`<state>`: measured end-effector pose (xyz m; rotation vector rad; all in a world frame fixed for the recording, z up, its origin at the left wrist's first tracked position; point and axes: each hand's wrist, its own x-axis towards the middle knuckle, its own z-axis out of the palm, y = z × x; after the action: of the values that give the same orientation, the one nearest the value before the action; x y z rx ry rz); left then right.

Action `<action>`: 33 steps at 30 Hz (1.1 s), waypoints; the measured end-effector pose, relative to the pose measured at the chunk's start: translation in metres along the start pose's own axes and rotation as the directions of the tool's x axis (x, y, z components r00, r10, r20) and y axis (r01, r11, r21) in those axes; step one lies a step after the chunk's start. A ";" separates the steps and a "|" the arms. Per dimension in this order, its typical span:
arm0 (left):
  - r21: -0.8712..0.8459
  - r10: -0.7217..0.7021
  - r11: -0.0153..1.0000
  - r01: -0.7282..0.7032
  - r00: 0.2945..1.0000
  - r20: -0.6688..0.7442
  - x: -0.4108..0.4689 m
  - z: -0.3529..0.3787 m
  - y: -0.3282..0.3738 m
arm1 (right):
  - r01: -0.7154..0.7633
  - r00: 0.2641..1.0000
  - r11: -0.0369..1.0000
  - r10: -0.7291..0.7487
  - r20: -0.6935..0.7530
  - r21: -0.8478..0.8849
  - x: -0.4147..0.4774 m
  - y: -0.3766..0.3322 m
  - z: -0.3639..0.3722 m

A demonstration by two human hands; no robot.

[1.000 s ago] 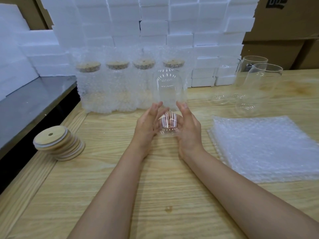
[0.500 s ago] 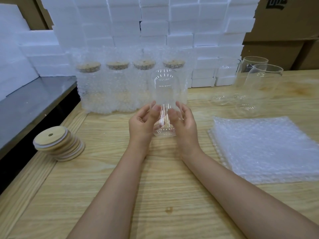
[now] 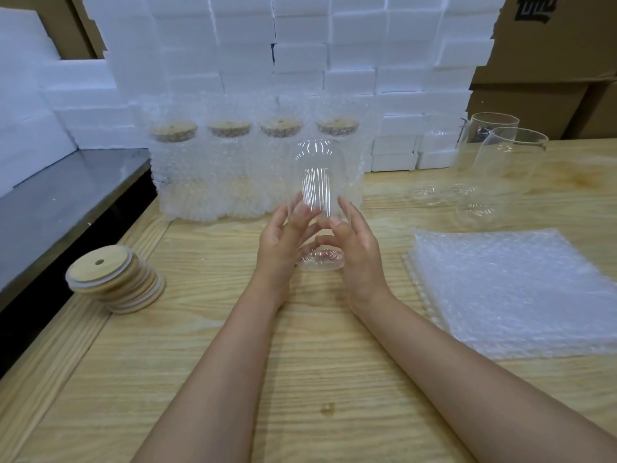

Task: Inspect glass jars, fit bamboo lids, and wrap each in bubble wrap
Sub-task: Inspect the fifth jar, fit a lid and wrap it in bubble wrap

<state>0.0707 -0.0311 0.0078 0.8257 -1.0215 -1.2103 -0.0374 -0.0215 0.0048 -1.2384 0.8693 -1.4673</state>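
Presently, head view. Item: one glass jar [image 3: 319,195], unlidded, roughly upright, held just over the wooden table [image 3: 300,362].

Left hand [image 3: 280,242], right hand [image 3: 359,248]: fingers half-curled, tips pinching the jar's lower wall from either side.

Bamboo lids [image 3: 113,279] stacked well left; bubble wrap [image 3: 514,289] right.

Hazard: light fingertip hold on slick glass; a slip would likely drop it.
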 end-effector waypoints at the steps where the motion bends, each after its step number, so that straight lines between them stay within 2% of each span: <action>1: 0.000 0.013 1.000 -0.013 1.000 -0.014 0.000 0.000 0.001 | 0.000 1.000 0.999 0.000 0.007 -0.036 -0.001 -0.001 0.001; 4: 0.069 0.083 0.994 -0.080 0.995 -0.047 -0.001 -0.001 0.002 | 0.009 1.000 0.985 -0.004 0.028 -0.173 -0.002 -0.002 0.002; 7: 0.162 0.150 0.977 -0.142 0.988 -0.041 -0.003 0.001 0.004 | 0.027 0.999 0.972 -0.020 0.031 -0.232 -0.001 -0.003 0.000; 11: 0.306 0.219 0.928 -0.212 0.976 0.013 -0.005 0.003 0.004 | 0.022 1.000 0.985 -0.020 0.014 -0.170 -0.001 -0.003 -0.003; 15: 0.484 0.313 0.818 -0.310 0.947 0.077 -0.010 0.004 -0.001 | 0.051 0.997 0.990 -0.057 -0.043 -0.131 0.000 -0.002 -0.006; 24: 0.655 0.381 0.652 -0.382 0.912 0.152 -0.014 0.001 0.000 | 0.123 0.992 0.989 -0.123 0.000 -0.081 0.001 0.001 -0.007; 33: 0.692 0.463 0.551 -0.466 0.861 0.211 -0.011 -0.003 -0.002 | 0.156 0.988 0.961 -0.150 0.044 -0.227 0.003 0.002 -0.008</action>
<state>0.0727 -0.0201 0.0032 1.0547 -1.6487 -0.2958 -0.0447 -0.0255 0.0020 -1.5222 0.9640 -1.4995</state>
